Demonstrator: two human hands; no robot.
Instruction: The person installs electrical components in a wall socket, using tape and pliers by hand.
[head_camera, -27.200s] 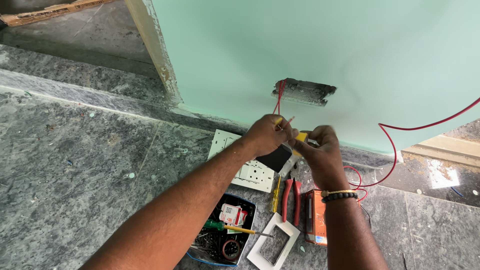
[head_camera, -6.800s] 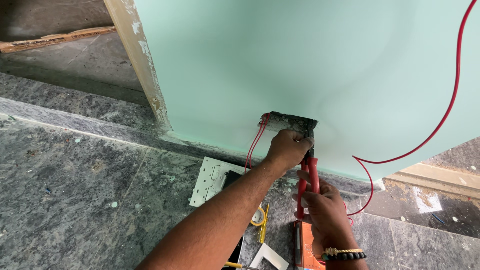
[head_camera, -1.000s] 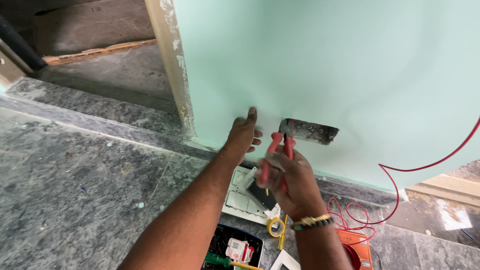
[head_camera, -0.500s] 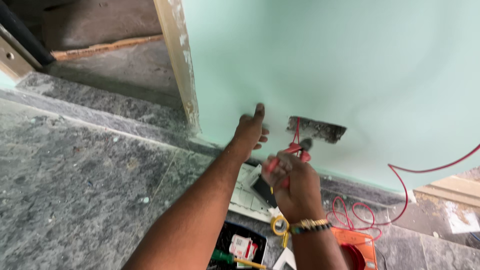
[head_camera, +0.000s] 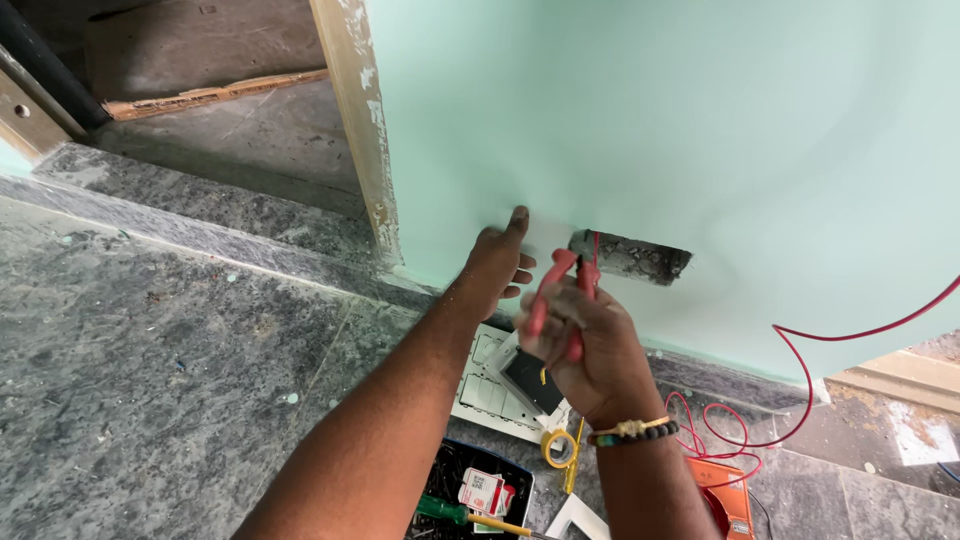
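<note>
Much of what I work with is hidden behind my own arms. My right hand (head_camera: 590, 345) covers most of the red pliers (head_camera: 560, 290), so only the red handles show above my knuckles, and the nose is out of sight near the hole in the wall (head_camera: 630, 258). My fingers are clamped round those handles. Inside the hole I can make out only rough grey edges and a dark hollow; a thin red wire (head_camera: 596, 245) runs down from it, just beside the pliers. My left hand (head_camera: 497, 262) lies flat against the green wall (head_camera: 700, 120), fingers together and pointing up, holding nothing, just left of the hole.

On the stone floor (head_camera: 150, 350) below, my forearms cut off a white switch plate (head_camera: 490, 390) and a grey square part lying on it. A roll of yellow tape (head_camera: 560, 447) sits near my beaded wristband. The black tray (head_camera: 445, 480) at the bottom edge is only partly in view, with a small red and white piece and a green-handled screwdriver (head_camera: 445, 508) in it. An orange object (head_camera: 725, 495) beside my right arm is too cropped to identify. A longer loop of red cable (head_camera: 800, 345) trails off to the right.
</note>
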